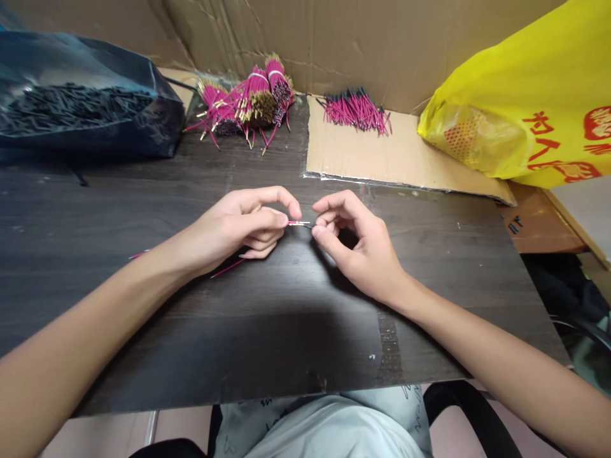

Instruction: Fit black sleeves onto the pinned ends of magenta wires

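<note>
Both hands (238, 226) (356, 245) pinch wire (298, 223) between fingertips.

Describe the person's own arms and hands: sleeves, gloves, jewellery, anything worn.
Both arms are bare from the bottom edge of the picture up to the fingers: no sleeve shows on either forearm. The left hand and the right hand wear no gloves, and no ring, watch, bracelet or tape shows on the fingers or wrists. The fingernails look short and unpainted.
</note>
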A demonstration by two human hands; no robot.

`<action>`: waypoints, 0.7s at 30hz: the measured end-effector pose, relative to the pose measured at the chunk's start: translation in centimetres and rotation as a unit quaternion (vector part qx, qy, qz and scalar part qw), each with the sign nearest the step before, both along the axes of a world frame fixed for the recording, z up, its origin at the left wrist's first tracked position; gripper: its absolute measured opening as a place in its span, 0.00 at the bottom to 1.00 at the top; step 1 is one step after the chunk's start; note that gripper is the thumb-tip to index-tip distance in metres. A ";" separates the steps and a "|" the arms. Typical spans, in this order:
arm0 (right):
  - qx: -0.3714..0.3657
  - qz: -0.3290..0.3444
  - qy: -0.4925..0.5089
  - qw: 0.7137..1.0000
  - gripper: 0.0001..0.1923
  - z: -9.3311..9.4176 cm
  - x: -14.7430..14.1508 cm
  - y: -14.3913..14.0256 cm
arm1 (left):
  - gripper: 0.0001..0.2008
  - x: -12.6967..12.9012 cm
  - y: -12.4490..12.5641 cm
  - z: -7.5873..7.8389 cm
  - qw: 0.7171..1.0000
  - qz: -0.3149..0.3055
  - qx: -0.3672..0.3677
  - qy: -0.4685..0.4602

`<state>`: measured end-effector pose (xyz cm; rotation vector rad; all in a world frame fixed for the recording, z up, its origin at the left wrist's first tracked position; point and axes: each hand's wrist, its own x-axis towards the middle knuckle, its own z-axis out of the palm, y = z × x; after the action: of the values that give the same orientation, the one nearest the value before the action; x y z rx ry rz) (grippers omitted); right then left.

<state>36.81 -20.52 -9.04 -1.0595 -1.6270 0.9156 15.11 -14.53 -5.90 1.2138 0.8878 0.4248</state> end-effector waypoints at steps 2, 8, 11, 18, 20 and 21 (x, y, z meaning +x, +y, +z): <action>-0.003 0.001 -0.003 1.000 0.09 0.0 0.0 0.0 | 0.06 0.0 0.0 0.0 1.000 -0.003 0.002 0.002; 0.003 -0.001 -0.006 1.000 0.09 0.0 0.1 0.0 | 0.05 0.1 -0.1 -0.1 0.999 -0.022 0.016 0.024; -0.001 -0.004 0.003 1.000 0.10 -0.2 0.1 0.1 | 0.06 0.0 -0.1 -0.1 0.999 -0.023 0.018 0.027; -0.042 -0.011 0.054 0.998 0.10 -0.6 0.1 0.4 | 0.06 0.0 0.0 -0.4 0.999 -0.032 0.022 -0.009; -0.050 -0.008 0.057 0.997 0.11 -0.6 0.1 0.5 | 0.06 0.0 0.0 -0.4 0.999 -0.035 0.023 -0.016; -0.052 -0.007 0.059 0.997 0.11 -0.6 0.1 0.5 | 0.07 0.0 0.0 -0.4 0.999 -0.037 0.024 -0.018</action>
<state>36.93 -20.02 -9.69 -1.0650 -1.4875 1.0433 15.12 -14.55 -6.31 1.2748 0.8027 0.4086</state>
